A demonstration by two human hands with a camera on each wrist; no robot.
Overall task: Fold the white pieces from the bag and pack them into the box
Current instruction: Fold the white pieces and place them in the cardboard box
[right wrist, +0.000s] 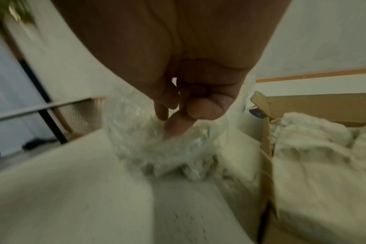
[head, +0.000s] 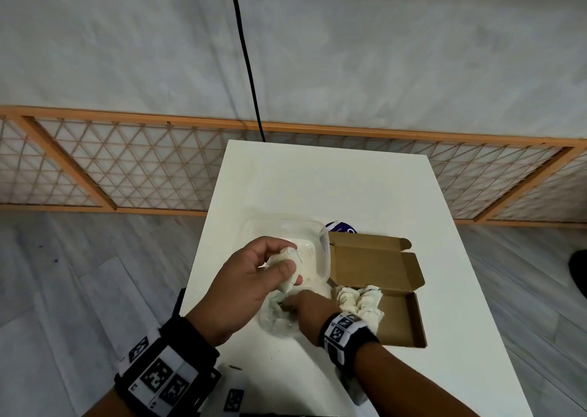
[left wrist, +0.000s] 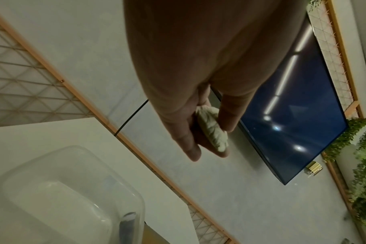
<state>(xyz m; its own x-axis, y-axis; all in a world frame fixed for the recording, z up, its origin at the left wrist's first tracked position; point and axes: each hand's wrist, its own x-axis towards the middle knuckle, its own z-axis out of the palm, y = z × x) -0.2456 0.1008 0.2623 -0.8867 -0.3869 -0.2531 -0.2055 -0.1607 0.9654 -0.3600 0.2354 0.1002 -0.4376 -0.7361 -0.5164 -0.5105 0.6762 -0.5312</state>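
Note:
My left hand (head: 292,264) is raised over the table and pinches a small white pleated piece (head: 283,270) between thumb and fingers; the left wrist view shows the piece (left wrist: 211,130) edge-on in that pinch. Below it, my right hand (head: 293,304) reaches into a crumpled clear plastic bag (head: 276,321) on the table. In the blurred right wrist view its fingertips (right wrist: 174,127) are bent into the bag (right wrist: 140,145) among white material. The open cardboard box (head: 400,318) lies to the right, with folded white pieces (head: 360,302) at its left end.
A clear plastic container (head: 317,245) stands behind my hands, touching the box lid (head: 374,264). A dark blue object (head: 340,226) peeks out behind the box. The white table (head: 317,178) has narrow edges left and right. A black cable (head: 244,54) hangs down behind it.

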